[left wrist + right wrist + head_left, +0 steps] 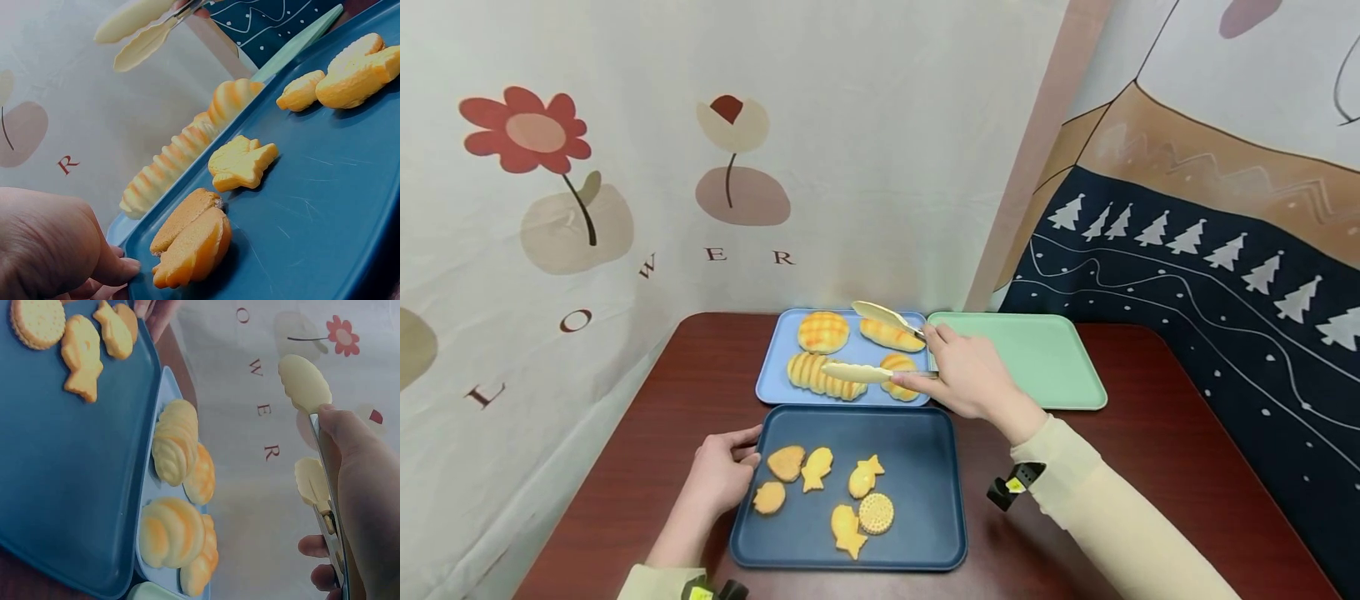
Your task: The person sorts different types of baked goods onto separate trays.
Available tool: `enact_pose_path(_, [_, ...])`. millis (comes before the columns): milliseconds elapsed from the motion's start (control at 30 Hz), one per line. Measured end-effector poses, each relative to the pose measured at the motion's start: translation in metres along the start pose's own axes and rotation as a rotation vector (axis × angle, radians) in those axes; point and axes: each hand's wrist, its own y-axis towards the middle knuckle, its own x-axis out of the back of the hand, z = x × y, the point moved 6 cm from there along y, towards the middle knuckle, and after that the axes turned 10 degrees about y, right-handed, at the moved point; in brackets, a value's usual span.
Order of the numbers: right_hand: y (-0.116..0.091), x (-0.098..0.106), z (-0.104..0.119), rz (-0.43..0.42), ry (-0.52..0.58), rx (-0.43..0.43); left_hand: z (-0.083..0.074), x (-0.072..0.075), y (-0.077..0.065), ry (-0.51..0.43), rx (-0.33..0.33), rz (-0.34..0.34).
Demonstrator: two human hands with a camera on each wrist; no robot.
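Note:
My right hand (962, 371) holds metal tongs with cream tips (859, 372), spread apart above the light blue tray (772, 379). On that tray lie a round bun (823, 332), a long bread (891, 335), a ridged loaf (812, 375) and a striped bun (901, 388), partly behind the tongs. Nothing sits between the tips in the right wrist view. With thumb and fingers at its rim, my left hand (724, 471) pinches the left edge of the dark blue tray (917, 467). Several cookies lie there, among them a heart cookie (786, 462), a fish cookie (817, 469) and a round cookie (876, 513).
A green tray (1037, 358) stands at the back right, against the light blue one. All the trays rest on a dark red-brown table (1075, 450). Behind it hang a flower-printed cloth (880, 167) and a navy cloth with trees (1210, 308).

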Motion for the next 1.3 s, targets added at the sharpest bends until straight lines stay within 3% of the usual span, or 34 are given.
enact_pose_path(333, [-0.029,0.005,0.004,-0.068,0.004,0.043,0.001,0.001,-0.001,0.005,0.005,0.003])
enact_pose_path(800, [-0.062,0.006,0.007,-0.092,0.022,0.043,0.0,0.001,-0.001,0.011,-0.002,0.0])
enact_pose_path(1300, [-0.113,-0.011,0.01,-0.081,0.045,0.015,-0.001,0.0,-0.001,0.016,0.009,0.01])
